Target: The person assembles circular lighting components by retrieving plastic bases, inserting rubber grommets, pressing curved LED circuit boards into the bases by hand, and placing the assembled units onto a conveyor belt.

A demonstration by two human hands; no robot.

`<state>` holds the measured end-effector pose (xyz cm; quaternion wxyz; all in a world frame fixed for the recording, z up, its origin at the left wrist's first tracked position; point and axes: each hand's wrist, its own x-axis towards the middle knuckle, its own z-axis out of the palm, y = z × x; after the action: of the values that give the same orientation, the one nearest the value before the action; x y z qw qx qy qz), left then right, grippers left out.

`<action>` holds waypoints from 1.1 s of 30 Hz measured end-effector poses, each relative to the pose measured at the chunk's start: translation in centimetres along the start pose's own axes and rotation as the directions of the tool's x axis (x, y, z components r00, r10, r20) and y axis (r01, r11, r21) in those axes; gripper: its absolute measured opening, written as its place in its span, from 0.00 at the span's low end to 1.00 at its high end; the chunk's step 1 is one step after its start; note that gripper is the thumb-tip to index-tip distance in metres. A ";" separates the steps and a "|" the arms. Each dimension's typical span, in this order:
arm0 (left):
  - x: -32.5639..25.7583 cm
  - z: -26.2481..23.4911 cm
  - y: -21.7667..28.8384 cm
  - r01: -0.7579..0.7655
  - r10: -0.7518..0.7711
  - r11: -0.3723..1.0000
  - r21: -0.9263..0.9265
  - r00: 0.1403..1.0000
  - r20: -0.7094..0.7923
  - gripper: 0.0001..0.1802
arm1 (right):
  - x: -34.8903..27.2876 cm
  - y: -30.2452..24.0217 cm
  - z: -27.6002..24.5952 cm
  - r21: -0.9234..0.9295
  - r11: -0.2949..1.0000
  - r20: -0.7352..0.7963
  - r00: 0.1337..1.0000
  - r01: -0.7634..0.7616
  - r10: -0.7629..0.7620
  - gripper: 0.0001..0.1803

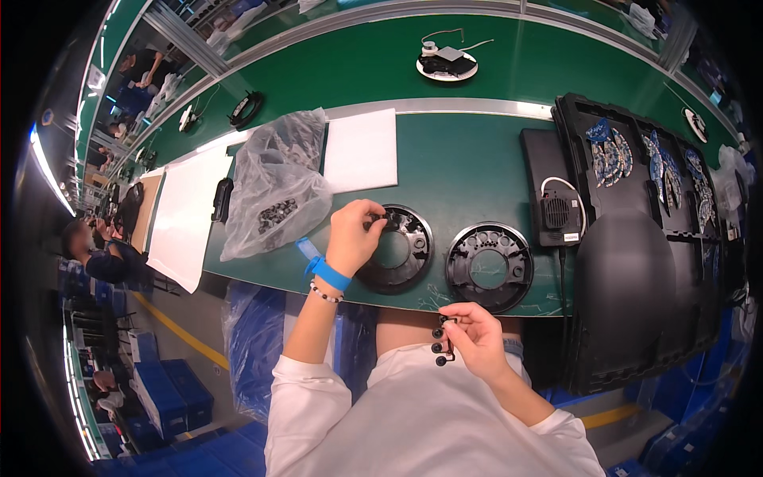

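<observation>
On the green bench in front of me lie two black ring-shaped plastic housings. My left hand [355, 232] is over the upper left of the left housing [407, 276], thumb and fingers pinched together at its rim. A small dark piece shows at these fingertips, too small to name. To the right, the other housing [515, 268] lies untouched, its moulded posts and round recesses facing up. Below it, in front of the bench edge, my right hand [479, 340] is closed on a strip of small round black parts [439, 347], which hangs from the fingers.
A clear plastic bag [280, 179] of small black parts lies left, beside a white foam sheet [362, 151]. A black box with a fan grille [559, 213] and a large black tray [566, 127] holding blue circuit pieces [610, 157] stand right. White disc assembly [447, 67] sits beyond.
</observation>
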<state>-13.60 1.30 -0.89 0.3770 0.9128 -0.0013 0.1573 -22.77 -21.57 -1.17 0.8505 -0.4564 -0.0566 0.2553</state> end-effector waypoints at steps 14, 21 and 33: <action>0.7 0.6 0.7 -0.218 0.193 0.918 0.331 0.975 0.106 0.09 | -0.1 0.1 -0.5 -0.033 0.999 -0.031 0.999 0.010 -0.011 0.10; 0.4 0.2 1.6 -0.249 0.263 0.907 0.338 0.965 0.005 0.08 | -0.1 0.0 -0.6 -0.033 0.999 -0.033 0.999 0.006 -0.007 0.10; 0.2 0.1 0.4 -0.324 0.299 0.859 0.396 0.946 0.126 0.08 | -0.2 0.0 -0.7 -0.041 0.999 -0.024 1.000 -0.006 0.005 0.11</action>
<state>-13.38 0.97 -0.64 0.1457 0.9635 -0.1270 0.1851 -22.71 -22.16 -1.58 0.8409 -0.4768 -0.0506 0.2509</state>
